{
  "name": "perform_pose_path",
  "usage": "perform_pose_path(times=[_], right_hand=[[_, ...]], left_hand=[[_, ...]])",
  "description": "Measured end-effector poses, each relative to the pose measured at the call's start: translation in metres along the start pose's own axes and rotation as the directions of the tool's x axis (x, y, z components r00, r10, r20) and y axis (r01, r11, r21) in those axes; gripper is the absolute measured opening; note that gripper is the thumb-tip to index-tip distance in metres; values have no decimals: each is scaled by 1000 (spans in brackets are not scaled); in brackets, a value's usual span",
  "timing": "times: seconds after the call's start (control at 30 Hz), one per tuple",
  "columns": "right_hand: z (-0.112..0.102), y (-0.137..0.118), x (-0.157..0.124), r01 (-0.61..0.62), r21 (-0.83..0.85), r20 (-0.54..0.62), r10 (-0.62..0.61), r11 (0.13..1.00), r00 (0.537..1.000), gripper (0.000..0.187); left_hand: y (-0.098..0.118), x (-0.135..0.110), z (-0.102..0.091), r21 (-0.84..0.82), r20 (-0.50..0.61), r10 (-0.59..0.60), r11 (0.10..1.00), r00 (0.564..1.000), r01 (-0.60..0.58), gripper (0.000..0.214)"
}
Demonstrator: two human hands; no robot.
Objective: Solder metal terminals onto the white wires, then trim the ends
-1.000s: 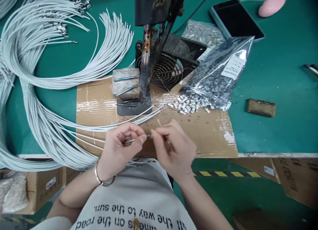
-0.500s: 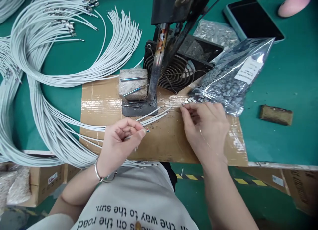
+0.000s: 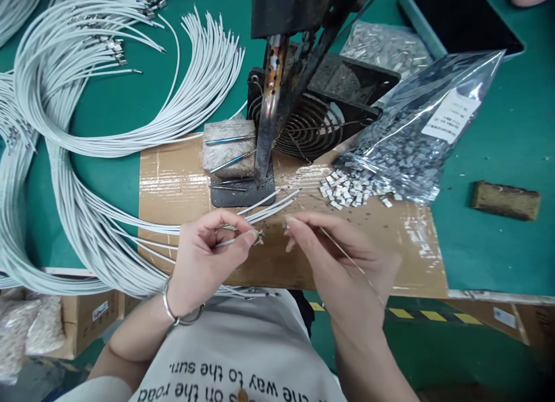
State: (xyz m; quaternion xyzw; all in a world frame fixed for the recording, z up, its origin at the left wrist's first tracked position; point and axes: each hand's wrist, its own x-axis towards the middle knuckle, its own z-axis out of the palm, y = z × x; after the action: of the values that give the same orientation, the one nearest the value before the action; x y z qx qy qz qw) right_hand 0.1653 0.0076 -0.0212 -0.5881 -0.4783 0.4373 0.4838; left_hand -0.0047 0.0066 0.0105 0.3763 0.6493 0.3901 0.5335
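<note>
My left hand (image 3: 212, 246) pinches the end of a white cable, and its tiny coloured wire ends (image 3: 261, 235) stick out past the fingertips. Facing it across a small gap is my right hand (image 3: 353, 263), closed at thumb and forefinger on a small metal connector (image 3: 285, 224), mostly hidden by the fingers. A thin wire (image 3: 342, 250), like solder, runs across that hand. More white cables (image 3: 277, 204) lie just beyond my left hand, their tips on the cardboard. Loose metal connectors (image 3: 351, 188) are heaped beyond my right hand.
A soldering iron (image 3: 271, 101) points down over a dark plate (image 3: 243, 196), beside a block (image 3: 229, 150) with metal tips on it. Behind stands a black fan (image 3: 312, 127). At right are a bag of connectors (image 3: 403, 136), a phone (image 3: 463, 20) and a brown block (image 3: 505, 201).
My right hand has come away from the connector heap and moved left towards the cable end, a small connector in its fingertips. My left hand keeps its pinch on the cable. The view has shifted slightly.
</note>
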Motion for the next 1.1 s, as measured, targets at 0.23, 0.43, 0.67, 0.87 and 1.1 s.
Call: perform_pose_path(times=[0.23,0.43,0.67,0.87,1.1], right_hand=[[8,-9,2,11,118,152,-29,993,988,14],[9,-9,2,52,101,161,-68,994,985,18],[8,-6,0,82,80,157,-94,993,983,18],[8,-6,1,90,84,151,-102,992,983,19],[8,-4,0,109,69,149,-119,992,982,21]], left_hand=[[-1,1,-4,1,71,29,1000,997,-29,12],[-2,1,-3,-21,85,38,999,996,-36,12],[-1,3,-2,-58,65,67,996,996,-63,14],[-2,2,-1,-70,72,74,995,995,-69,14],[-1,4,1,-62,70,54,997,996,-50,15]])
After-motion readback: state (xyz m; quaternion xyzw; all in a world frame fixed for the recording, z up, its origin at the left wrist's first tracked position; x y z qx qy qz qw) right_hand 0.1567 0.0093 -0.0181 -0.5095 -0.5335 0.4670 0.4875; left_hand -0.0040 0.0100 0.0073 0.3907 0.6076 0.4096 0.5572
